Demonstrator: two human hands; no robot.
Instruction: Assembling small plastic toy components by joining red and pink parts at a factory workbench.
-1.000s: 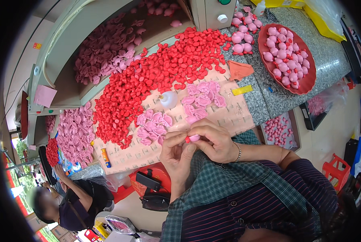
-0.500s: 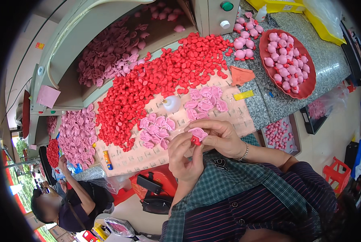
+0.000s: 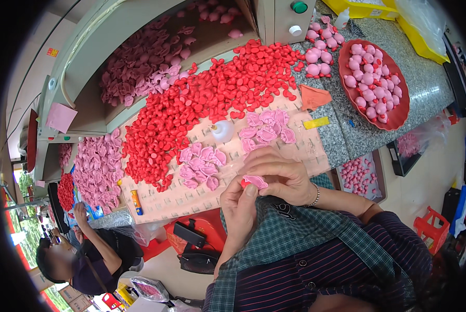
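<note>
A small pink moulded piece (image 3: pixel 258 181) with a red part (image 3: pixel 245 182) at its left end is pinched between my two hands, in front of my checked apron. My left hand (image 3: pixel 239 205) grips it from the left, thumb upward. From the right, my right hand (image 3: pixel 284 179) holds its other end, the fingers curled over. Beyond my hands on the patterned work mat (image 3: pixel 186 205) lie two clusters of pink shell-shaped pieces (image 3: pixel 267 127). A white squeeze bottle (image 3: pixel 222 131) stands between the clusters. Past them spreads a large heap of red pieces (image 3: pixel 207 93).
On the granite counter at right sits a red scalloped dish (image 3: pixel 402 112) of pink balls with red parts. A grey machine housing (image 3: pixel 82 62) arches over more pink pieces. A glue stick (image 3: pixel 137 203) lies at the mat's left edge. A co-worker (image 3: pixel 95 255) sits at far left.
The pink piece has turned between my fingers, its red part moving from below to the left end. Both hands have shifted slightly. The camera view has moved a little.
</note>
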